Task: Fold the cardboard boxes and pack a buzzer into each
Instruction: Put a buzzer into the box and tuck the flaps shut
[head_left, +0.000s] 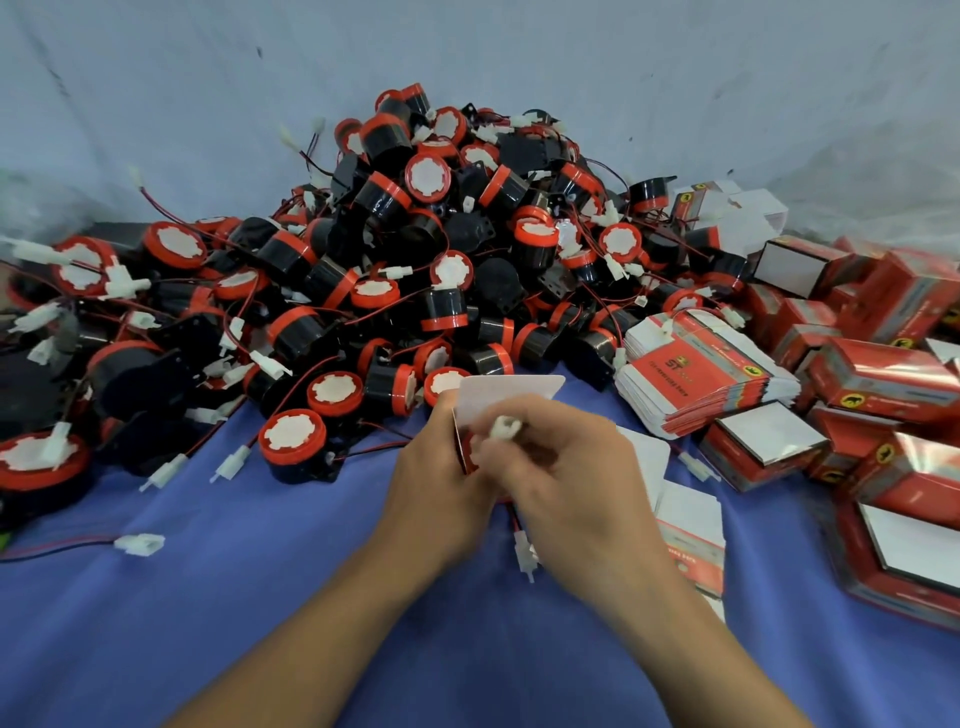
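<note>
My left hand (441, 467) grips a small red and white cardboard box (506, 397) with its white flap standing up. My right hand (566, 462) is curled at the box's mouth and pinches a white plug connector (505, 429) of a buzzer. The buzzer's body is hidden behind my fingers and the box. A red wire with a second white connector (524, 553) hangs below my hands. A big pile of black and red buzzers (415, 249) lies behind on the blue cloth (260, 597).
A stack of flat red box blanks (701, 379) lies right of the pile. Several folded red boxes (893, 374) crowd the right side. More flat blanks (691, 535) lie under my right wrist. Loose connectors (140, 544) trail over the cloth at left.
</note>
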